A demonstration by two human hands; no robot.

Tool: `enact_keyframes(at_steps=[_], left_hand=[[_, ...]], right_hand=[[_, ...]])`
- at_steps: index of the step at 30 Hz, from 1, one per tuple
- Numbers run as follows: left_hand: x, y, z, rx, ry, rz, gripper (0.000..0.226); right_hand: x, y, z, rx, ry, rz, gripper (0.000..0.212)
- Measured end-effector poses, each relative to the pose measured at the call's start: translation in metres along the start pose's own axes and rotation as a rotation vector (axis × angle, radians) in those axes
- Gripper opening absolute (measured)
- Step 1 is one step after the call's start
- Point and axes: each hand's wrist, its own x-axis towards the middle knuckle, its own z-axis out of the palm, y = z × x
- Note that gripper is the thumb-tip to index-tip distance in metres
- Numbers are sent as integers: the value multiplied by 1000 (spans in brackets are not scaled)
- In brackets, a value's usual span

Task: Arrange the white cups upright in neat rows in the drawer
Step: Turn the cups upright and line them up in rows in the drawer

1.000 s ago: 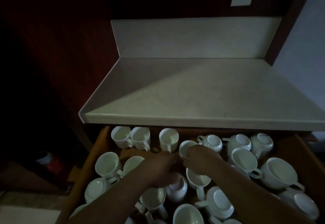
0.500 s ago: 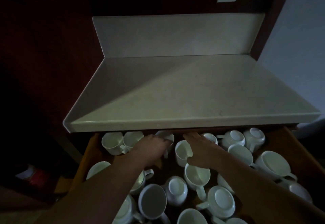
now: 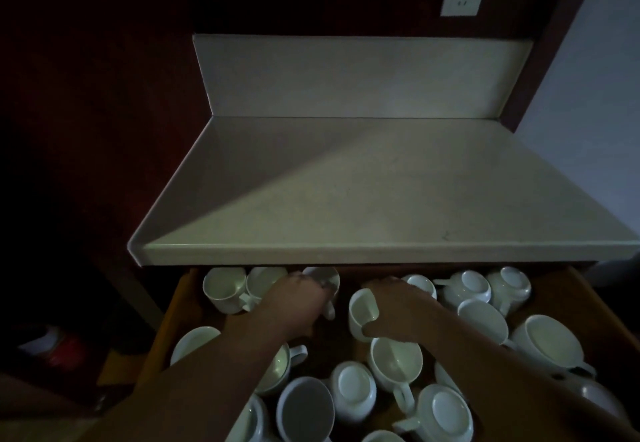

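Right hand (image 3: 398, 310) seemingly gripping cup (image 3: 362, 313), countertop (image 3: 381, 199) overhanging

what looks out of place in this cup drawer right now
Several cups are not upright. Two at the back right and two near the front sit upside down, bases showing. Only the back-left pair stands upright side by side; the rest of the drawer is a jumble.
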Motion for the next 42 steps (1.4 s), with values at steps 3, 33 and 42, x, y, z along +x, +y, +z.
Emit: enact_keyframes(at_steps=[3,33,42], left_hand=[[2,-2,3,-12,-27,-39,56],[-18,-18,37,-290,320,-126,38],[-75,-71,36,-274,303,-287,37]], right_hand=[[0,-5,5,31,47,57,75],[25,-34,29,612,251,277,84],[21,-34,21,442,152,197,84]])
